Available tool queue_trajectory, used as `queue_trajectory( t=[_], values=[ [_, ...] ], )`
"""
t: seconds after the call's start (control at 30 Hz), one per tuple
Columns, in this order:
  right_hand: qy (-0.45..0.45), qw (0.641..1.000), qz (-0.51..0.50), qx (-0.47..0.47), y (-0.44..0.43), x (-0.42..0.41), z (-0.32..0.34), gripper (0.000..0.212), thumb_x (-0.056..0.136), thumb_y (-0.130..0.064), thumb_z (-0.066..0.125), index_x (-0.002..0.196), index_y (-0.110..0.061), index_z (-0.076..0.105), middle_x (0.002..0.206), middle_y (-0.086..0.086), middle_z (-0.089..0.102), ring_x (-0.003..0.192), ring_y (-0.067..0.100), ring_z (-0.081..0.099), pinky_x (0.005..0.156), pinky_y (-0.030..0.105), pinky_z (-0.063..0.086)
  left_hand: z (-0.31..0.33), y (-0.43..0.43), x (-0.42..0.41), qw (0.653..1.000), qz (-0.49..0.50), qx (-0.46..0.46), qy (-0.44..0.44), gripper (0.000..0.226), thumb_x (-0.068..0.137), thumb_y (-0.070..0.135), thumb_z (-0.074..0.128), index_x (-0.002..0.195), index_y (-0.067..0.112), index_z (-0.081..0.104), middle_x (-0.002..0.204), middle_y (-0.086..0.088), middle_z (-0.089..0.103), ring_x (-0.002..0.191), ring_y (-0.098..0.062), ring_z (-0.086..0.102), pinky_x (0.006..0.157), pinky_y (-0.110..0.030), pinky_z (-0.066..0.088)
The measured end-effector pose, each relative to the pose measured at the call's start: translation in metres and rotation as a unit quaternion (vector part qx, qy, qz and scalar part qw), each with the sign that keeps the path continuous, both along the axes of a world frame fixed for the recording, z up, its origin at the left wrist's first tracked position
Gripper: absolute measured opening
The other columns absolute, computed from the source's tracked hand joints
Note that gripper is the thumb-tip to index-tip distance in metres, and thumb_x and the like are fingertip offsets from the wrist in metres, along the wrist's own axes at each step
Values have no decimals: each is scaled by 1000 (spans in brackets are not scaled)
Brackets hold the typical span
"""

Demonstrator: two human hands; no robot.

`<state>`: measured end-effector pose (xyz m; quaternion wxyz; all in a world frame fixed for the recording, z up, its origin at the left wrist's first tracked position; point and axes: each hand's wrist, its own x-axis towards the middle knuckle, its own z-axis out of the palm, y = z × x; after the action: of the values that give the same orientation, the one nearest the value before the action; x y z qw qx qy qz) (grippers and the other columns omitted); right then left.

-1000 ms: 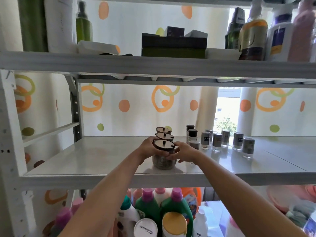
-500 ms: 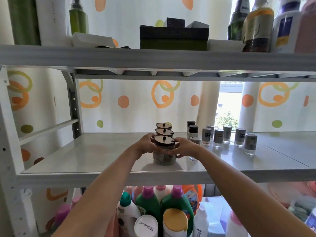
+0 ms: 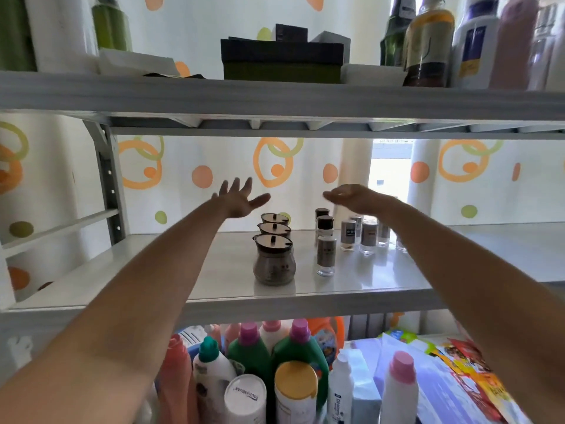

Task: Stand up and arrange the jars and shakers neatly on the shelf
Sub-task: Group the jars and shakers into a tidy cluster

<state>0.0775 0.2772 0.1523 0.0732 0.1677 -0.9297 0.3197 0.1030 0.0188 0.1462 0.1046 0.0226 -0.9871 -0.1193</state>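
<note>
Three round glass jars with dark lids stand in a line front to back on the white middle shelf [image 3: 171, 280]; the front jar [image 3: 274, 262] holds dark contents, and the middle jar [image 3: 274, 228] and back jar [image 3: 274, 218] show mostly their lids. To their right stand several small shakers with grey labels, the nearest shaker [image 3: 326, 255] in front and two dark-capped ones [image 3: 324, 223] behind. My left hand [image 3: 237, 198] hovers above the jars, empty, fingers spread. My right hand [image 3: 354, 197] is raised above the shakers, palm down, holding nothing.
The upper shelf [image 3: 275, 99] carries a dark box [image 3: 281, 64], bottles at right [image 3: 428, 41] and green bottles at left. Below the middle shelf stand many detergent bottles [image 3: 299, 347]. A metal upright [image 3: 108, 185] is at the left. Behind is a dotted curtain.
Both hands have let go of the front jar and risen above the shelf items, now spread apart. The jar stays upright in front of the other two.
</note>
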Motion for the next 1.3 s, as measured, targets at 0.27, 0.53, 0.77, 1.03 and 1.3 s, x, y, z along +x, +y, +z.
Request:
queue_trajectory(
  t=[0.27,0.53,0.77,1.03,1.3],
  values=[
    [39,990,-114,69,85,-7,3,71,94,-55,31,147,-6,27,156,10,22,145,25,20,119,40,14,14,76,-15,994,-73,-72,-21,77,90,67,18,150,29,-10,160,-1,-12,147,-26,-16,118,-50,-4],
    [-3,987,-159,34,148,-16,-22,70,95,-52,35,147,-6,26,156,10,22,144,24,21,116,33,14,-11,169,-44,981,-168,-85,-54,80,89,68,26,149,33,-13,160,-2,-9,147,-27,-16,118,-51,-6],
    [-28,974,-225,10,195,-36,-61,57,97,-29,46,144,-1,29,152,16,30,140,30,30,112,33,24,-30,240,-68,963,-240,-95,-79,87,89,52,52,148,39,-11,161,-2,-6,146,-30,-18,117,-55,-8],
    [-104,968,-226,-36,210,-65,-111,71,85,-20,66,144,-4,30,148,16,37,133,28,41,107,35,34,-53,281,-98,955,-267,-93,-86,89,88,27,62,149,40,-2,161,0,0,147,-30,-13,118,-55,-1],
    [-53,976,-173,-121,211,-82,-126,48,73,-9,76,118,-7,59,115,13,65,97,22,60,88,33,46,-64,301,-119,953,-287,-83,-55,70,92,10,50,146,44,21,160,10,10,148,-28,1,118,-43,7]
  ],
)
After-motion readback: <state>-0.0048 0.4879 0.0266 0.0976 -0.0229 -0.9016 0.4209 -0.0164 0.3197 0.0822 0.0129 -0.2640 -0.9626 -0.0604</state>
